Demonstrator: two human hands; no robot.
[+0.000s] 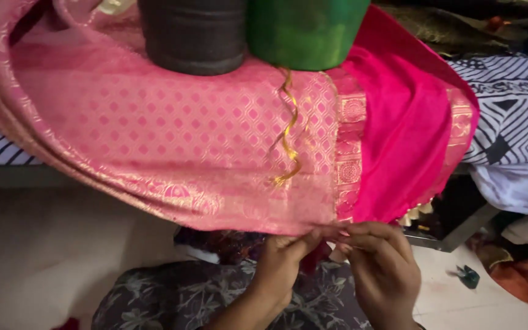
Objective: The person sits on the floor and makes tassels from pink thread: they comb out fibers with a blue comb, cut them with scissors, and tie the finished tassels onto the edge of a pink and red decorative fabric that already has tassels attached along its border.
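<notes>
Head view: your left hand (282,263) and right hand (380,266) both pinch the pink cloth (172,134) at its bottom edge. Most edge looks untouched.

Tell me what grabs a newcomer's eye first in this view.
The pink silk sari with gold motifs fills the upper frame, draped over a table edge. A green spool and a dark spool sit on top, gold thread curling down. Below, left hand and right hand pinch its hem.
</notes>
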